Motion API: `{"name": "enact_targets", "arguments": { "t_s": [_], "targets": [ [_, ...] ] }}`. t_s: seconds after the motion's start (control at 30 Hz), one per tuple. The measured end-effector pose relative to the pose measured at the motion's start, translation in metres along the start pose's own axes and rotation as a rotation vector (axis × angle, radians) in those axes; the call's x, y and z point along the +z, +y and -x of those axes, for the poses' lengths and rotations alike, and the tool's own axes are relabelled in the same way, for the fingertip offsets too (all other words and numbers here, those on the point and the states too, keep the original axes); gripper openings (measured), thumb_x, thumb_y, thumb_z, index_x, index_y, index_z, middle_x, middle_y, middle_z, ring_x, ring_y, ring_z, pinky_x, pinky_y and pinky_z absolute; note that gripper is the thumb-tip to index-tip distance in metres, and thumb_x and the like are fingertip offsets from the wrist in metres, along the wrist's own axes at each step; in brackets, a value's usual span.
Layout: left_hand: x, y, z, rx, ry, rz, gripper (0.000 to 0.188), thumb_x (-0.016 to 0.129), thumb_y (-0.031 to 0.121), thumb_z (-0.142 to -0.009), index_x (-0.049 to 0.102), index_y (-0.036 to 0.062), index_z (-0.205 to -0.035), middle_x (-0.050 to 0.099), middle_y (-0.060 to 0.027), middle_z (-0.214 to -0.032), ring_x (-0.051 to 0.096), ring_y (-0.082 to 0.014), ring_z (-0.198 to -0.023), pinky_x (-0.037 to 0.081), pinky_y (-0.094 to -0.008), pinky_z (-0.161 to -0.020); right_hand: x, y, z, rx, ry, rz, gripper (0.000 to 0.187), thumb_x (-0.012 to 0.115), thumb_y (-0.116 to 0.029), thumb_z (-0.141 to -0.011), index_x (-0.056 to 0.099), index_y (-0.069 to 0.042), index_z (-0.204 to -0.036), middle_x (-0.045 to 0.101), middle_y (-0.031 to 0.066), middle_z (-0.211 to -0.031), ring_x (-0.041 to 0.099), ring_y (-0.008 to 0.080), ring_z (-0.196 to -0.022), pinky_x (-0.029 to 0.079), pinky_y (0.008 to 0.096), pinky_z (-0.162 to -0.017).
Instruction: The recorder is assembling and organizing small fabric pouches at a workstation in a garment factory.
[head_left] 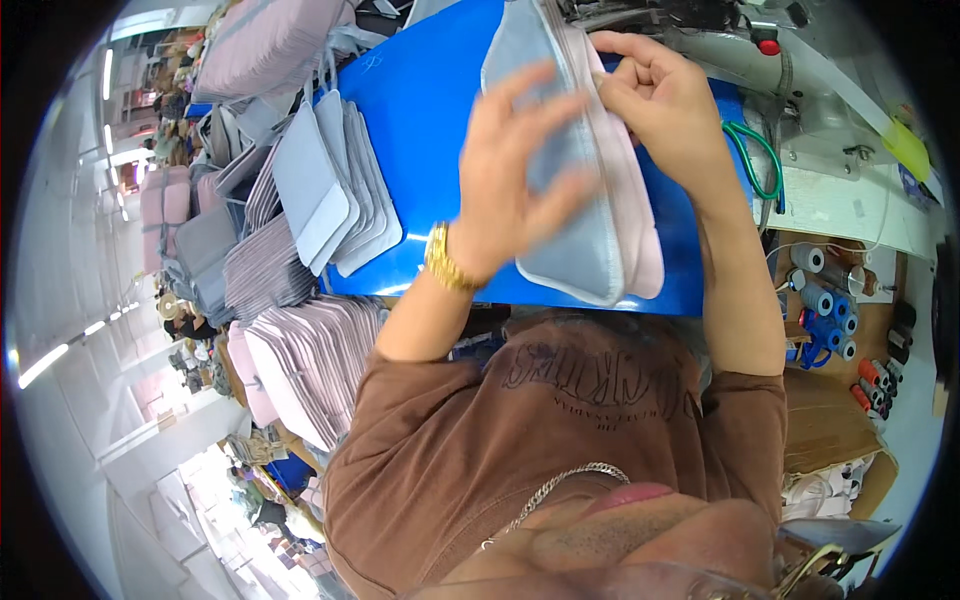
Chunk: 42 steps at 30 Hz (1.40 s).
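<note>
A grey fabric panel with rounded corners and a pale pink border strip lies at an angle over a blue work surface. My left hand is over the grey face of the panel, its fingers spread and blurred by motion; whether they touch the cloth I cannot tell. At the panel's upper right edge, my right hand is closed, thumb and forefinger pinching the pink strip. A stack of similar grey panels rests on the blue surface to the left.
Piles of pink and grey fabric pieces stand left of the work surface. Machine parts with a red knob are at the top right, near a green cord loop. Thread spools and a cardboard box are at the right.
</note>
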<state>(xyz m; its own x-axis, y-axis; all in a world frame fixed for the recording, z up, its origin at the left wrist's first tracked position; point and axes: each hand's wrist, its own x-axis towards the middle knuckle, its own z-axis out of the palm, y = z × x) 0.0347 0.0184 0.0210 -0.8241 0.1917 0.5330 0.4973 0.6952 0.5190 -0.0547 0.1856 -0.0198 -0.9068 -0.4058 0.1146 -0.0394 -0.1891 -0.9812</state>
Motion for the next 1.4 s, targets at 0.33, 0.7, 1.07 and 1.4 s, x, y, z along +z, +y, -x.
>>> {"name": "enact_targets", "arguments": {
  "t_s": [0.33, 0.7, 1.07, 1.4],
  "targets": [
    [-0.015, 0.062, 0.068, 0.096, -0.223, -0.253, 0.058, 0.072, -0.001, -0.065, 0.064, 0.0053, -0.122, 0.056, -0.0172, -0.126, 0.056, -0.0370, -0.110, 0.051, -0.0410, -0.090, 0.002, -0.014, 0.053, 0.002, -0.050, 0.271, 0.036, 0.068, -0.009, -0.084, 0.063, 0.003, -0.118, 0.058, 0.0033, -0.066, 0.051, 0.0078, -0.057, 0.042, 0.0251, -0.053],
    [-0.006, 0.074, 0.037, 0.083, 0.005, -0.241, 0.034, 0.075, -0.006, -0.071, 0.073, 0.0042, -0.103, 0.064, -0.0076, -0.092, 0.059, -0.0215, -0.078, 0.047, -0.0307, -0.064, -0.002, -0.008, 0.051, 0.030, -0.131, -0.096, 0.041, 0.060, -0.002, -0.091, 0.055, 0.003, -0.131, 0.045, -0.0072, -0.070, 0.040, 0.0005, -0.062, 0.032, 0.0185, -0.055],
    [-0.010, 0.040, -0.003, 0.118, 0.002, -0.301, 0.026, 0.073, -0.001, -0.075, 0.074, 0.0075, -0.100, 0.064, -0.0054, -0.091, 0.059, -0.0205, -0.076, 0.048, -0.0300, -0.064, 0.000, -0.004, 0.005, -0.012, -0.156, -0.088, 0.043, 0.059, -0.005, -0.091, 0.054, 0.005, -0.132, 0.047, -0.0079, -0.073, 0.042, -0.0003, -0.066, 0.032, 0.0169, -0.059],
    [-0.010, -0.004, -0.034, 0.237, -0.029, -0.368, 0.025, 0.073, 0.003, -0.077, 0.073, 0.0076, -0.102, 0.065, -0.0079, -0.091, 0.063, -0.0246, -0.081, 0.052, -0.0317, -0.069, -0.004, -0.003, -0.005, -0.018, -0.151, -0.020, 0.037, 0.062, -0.004, -0.091, 0.057, 0.005, -0.127, 0.048, -0.0077, -0.073, 0.042, -0.0010, -0.064, 0.030, 0.0159, -0.057]
  ]
}}
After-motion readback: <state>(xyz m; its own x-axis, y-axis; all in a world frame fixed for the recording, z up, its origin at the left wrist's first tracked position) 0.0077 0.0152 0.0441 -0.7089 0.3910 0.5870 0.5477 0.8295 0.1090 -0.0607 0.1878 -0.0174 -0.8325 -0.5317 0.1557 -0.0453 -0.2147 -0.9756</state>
